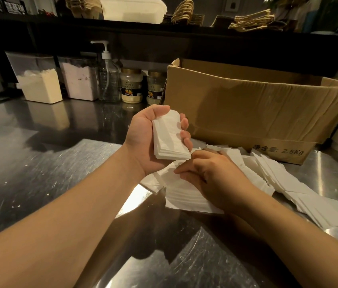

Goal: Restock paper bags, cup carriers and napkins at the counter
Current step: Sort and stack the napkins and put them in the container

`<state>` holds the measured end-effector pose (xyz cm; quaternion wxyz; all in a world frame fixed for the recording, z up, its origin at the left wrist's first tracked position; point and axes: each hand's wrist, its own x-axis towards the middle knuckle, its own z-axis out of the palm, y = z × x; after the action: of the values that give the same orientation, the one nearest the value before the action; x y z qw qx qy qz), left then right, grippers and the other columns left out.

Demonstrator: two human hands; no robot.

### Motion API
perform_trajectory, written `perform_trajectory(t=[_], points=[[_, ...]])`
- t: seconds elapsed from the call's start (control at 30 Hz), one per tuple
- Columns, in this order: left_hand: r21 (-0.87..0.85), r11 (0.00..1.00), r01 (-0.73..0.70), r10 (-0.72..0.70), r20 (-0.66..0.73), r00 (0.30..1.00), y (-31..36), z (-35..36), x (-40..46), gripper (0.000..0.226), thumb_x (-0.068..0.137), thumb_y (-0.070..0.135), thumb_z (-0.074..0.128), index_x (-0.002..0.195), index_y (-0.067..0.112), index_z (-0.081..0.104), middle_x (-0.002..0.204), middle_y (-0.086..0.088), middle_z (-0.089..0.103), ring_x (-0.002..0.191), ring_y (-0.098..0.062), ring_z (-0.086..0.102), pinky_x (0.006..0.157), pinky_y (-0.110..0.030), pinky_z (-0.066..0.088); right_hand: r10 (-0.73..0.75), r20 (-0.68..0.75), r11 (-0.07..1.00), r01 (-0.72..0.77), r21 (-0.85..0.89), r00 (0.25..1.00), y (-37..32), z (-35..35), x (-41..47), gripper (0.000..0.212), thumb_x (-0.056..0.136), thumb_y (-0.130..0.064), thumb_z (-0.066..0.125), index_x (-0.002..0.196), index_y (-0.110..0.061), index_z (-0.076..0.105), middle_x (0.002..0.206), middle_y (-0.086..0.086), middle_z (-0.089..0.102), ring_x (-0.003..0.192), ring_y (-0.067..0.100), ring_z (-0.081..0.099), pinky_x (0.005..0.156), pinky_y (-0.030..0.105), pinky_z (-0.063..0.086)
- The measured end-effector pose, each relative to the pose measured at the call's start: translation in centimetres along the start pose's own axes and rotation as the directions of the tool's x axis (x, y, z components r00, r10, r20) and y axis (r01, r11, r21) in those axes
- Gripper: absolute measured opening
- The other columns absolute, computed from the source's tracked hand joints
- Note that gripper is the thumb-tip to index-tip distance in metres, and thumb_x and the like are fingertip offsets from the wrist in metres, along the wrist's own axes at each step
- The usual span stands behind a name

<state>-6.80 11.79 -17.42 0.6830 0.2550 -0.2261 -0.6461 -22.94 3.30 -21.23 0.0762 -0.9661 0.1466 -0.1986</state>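
Observation:
My left hand (145, 138) holds a small stack of white folded napkins (169, 138) upright above the steel counter, fingers curled round its right edge. Just below it, my right hand (211, 175) lies on a loose pile of napkins (184, 196) on the counter, its fingertips pinching the top napkin at the pile's left edge. More napkins (284, 183) are spread in a fan to the right, reaching the counter's right side. Paper bags with twine handles (251, 19) lie on the dark shelf at the back.
An open cardboard box (257, 113) stands behind the napkins at right. At the back left stand two powder bins (39, 84), a pump bottle (108, 80) and two jars (131, 86). A white lidded tub (132, 9) sits on the shelf. The steel counter (49, 163) stretches left.

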Motion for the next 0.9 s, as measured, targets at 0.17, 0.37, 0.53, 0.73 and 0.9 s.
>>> perform_trajectory(t=[0.17,0.37,0.53,0.73,0.9], points=[[0.017,1.000,-0.002,0.002,-0.016,1.000,-0.01,0.05,-0.03,0.051,0.079,0.037,0.059,0.125,0.015,0.052,0.092,-0.004,0.061,0.070,-0.016,0.055,0.070,-0.030,0.049,0.031,0.050,0.999,-0.031,-0.017,0.998,-0.36,-0.46,-0.09,0.026,0.095,-0.041,0.067,0.120,-0.044,0.071,0.131,-0.019,0.062,0.118,0.006,0.049,0.108,0.037,0.041],[0.016,1.000,-0.008,0.008,-0.025,1.000,-0.11,0.19,-0.08,0.052,0.079,0.036,0.059,0.126,0.015,0.052,0.091,-0.004,0.061,0.069,-0.016,0.055,0.068,-0.030,0.050,0.025,0.061,0.997,-0.021,-0.070,0.998,-0.65,-0.75,-0.16,0.027,0.096,-0.040,0.066,0.123,-0.044,0.070,0.132,-0.020,0.060,0.118,0.005,0.046,0.106,0.032,0.037],[0.016,1.000,-0.016,0.017,-0.034,0.999,-0.21,0.20,-0.03,0.051,0.080,0.036,0.059,0.127,0.014,0.052,0.091,-0.005,0.061,0.068,-0.016,0.055,0.067,-0.030,0.050,-0.017,-0.005,0.999,0.017,-0.037,1.000,-0.34,-0.35,-0.12,0.023,0.097,-0.037,0.065,0.117,-0.041,0.074,0.120,-0.018,0.067,0.099,-0.003,0.041,0.099,0.033,0.046],[0.026,1.000,-0.017,0.018,-0.038,0.999,-0.23,0.17,0.00,0.052,0.079,0.036,0.059,0.127,0.015,0.053,0.092,-0.005,0.062,0.069,-0.017,0.055,0.067,-0.030,0.050,-0.035,-0.028,0.998,0.034,-0.057,0.999,-0.49,-0.11,-0.03,0.022,0.097,-0.034,0.066,0.116,-0.038,0.075,0.120,-0.014,0.070,0.107,0.008,0.058,0.095,0.032,0.050],[0.011,1.000,-0.011,0.012,-0.041,0.999,-0.10,0.00,-0.01,0.052,0.080,0.036,0.059,0.126,0.015,0.053,0.093,-0.005,0.061,0.070,-0.017,0.055,0.069,-0.030,0.049,-0.033,-0.096,0.999,0.031,-0.022,0.995,-0.18,0.11,-0.25,0.018,0.093,-0.028,0.072,0.108,-0.034,0.078,0.111,-0.012,0.072,0.098,0.011,0.063,0.087,0.027,0.047]])
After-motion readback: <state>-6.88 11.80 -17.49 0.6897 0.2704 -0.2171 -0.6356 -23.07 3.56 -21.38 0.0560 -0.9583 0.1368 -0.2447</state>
